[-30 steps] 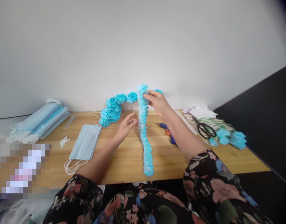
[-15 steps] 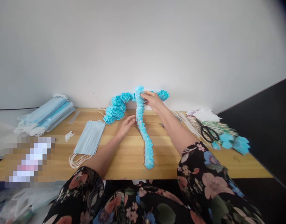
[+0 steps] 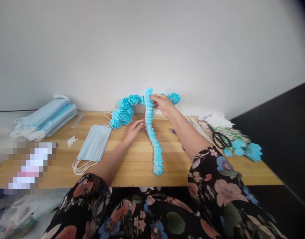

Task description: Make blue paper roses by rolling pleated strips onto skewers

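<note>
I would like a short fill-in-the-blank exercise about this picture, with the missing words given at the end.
1. The ruffled blue strip is pinched near its top by the ____ hand.
2. The scissors are ____-handled.
3. The larger stack of masks lies toward the ____ end of the table.
4. Both sleeves have a ____ pattern.

Missing words: right; black; left; floral.

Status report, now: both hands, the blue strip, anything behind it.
Right hand pinching blue strip near top. Left hand beside its middle, contact unclear. Flowers behind.
</note>
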{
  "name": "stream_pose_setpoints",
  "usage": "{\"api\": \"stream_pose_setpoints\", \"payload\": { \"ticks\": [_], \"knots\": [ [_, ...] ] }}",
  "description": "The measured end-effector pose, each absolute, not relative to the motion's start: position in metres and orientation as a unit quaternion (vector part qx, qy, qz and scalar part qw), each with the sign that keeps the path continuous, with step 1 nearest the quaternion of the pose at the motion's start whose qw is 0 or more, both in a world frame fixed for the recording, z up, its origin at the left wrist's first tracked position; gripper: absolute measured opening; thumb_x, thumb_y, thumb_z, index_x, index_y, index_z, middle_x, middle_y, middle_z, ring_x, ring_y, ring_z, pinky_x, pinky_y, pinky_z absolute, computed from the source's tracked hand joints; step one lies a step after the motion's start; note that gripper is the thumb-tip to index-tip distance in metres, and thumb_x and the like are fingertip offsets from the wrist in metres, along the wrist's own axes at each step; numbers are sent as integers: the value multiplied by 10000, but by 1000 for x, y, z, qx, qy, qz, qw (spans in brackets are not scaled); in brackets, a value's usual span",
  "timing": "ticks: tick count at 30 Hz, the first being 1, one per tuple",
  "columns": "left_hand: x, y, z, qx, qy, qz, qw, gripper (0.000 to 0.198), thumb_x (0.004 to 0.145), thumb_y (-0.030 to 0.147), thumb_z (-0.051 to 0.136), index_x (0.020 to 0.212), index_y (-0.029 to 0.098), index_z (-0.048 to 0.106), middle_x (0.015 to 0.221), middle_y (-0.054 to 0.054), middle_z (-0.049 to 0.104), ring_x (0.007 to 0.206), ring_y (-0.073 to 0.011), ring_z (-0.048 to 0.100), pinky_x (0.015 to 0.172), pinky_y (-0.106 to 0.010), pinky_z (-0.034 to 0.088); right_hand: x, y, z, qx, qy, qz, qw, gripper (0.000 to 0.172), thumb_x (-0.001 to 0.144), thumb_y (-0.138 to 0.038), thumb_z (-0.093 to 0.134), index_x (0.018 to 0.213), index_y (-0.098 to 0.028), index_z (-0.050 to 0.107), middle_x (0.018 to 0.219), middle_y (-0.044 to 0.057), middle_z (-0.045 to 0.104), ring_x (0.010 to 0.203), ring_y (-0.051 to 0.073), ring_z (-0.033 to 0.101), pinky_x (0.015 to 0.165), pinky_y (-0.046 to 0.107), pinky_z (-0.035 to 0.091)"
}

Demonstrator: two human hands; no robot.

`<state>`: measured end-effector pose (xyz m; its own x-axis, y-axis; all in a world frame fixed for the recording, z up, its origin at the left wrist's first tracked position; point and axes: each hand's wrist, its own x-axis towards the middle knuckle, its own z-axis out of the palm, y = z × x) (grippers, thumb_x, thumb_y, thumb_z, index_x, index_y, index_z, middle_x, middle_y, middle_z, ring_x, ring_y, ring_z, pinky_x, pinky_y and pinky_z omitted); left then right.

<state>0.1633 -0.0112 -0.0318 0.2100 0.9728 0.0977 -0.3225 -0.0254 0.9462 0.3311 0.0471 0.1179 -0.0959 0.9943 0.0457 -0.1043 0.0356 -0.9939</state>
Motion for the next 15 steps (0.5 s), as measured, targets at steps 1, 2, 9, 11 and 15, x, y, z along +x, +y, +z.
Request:
{"api": "stream_pose_setpoints", "payload": {
  "ticks": [1,2,9,11,15],
  "knots": [
    [163,-11,-32,483,338,530,610,427,845,404,726,1179,147,656,909,-48,715,799,-149,669,761,-278,549,330,47,118,-439,-510,537,508,176,698,-293,782,779,-180,673,669,-33,618,628,106,575,606,238,465],
    [163,-11,-31,484,340,529,609,412,853,394,719,1178,150,655,904,-46,715,795,-146,670,758,-275,549,330,47,117,-441,-512,536,507,175,700,-293,784,771,-181,669,670,-32,618,631,106,575,607,238,464],
    [165,-10,-34,472,350,531,611,357,872,324,700,1171,137,641,861,-25,705,733,-119,670,726,-251,548,325,47,117,-443,-525,526,501,192,689,-308,798,752,-186,664,662,-34,611,632,112,571,604,246,465],
    [166,-9,-35,467,355,531,611,364,877,317,696,1186,135,632,838,-21,705,720,-118,671,720,-249,547,324,46,117,-434,-528,535,497,214,679,-322,811,753,-188,662,675,-31,622,641,115,576,614,252,472],
    [166,-7,-38,464,354,529,616,394,890,316,686,1230,133,606,812,-17,700,699,-120,669,703,-249,545,326,43,117,-414,-516,561,497,246,651,-321,836,763,-191,661,688,-32,642,640,109,575,601,240,461]
  ]
}}
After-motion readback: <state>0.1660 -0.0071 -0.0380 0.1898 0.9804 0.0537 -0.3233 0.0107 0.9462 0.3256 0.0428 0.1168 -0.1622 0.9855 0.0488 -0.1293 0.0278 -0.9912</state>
